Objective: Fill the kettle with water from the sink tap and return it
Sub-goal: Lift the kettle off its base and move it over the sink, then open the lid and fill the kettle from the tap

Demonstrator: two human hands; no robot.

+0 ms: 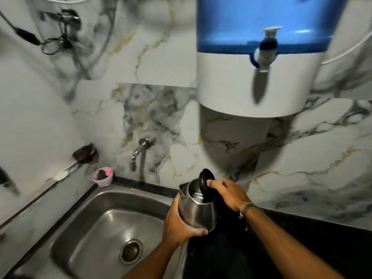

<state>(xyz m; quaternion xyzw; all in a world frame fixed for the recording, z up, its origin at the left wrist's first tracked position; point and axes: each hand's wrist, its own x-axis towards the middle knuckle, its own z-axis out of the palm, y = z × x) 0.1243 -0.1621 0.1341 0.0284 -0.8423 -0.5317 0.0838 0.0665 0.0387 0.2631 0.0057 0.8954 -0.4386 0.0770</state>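
Hands are both on the kettle [198,211]: left hand [179,224] wrapped round its steel body, right hand [231,193] gripping the top by the flipped-up lid [207,185]. Kettle's at the sink [84,228] edge over the dark desk [302,238], tap [138,153] behind on the wall.

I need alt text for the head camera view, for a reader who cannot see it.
Two bare hands hold a steel kettle above the right edge of a steel sink: the left hand grips its body, the right hand is at its raised black lid. A wall tap stands behind the sink, a blue water dispenser hangs above.
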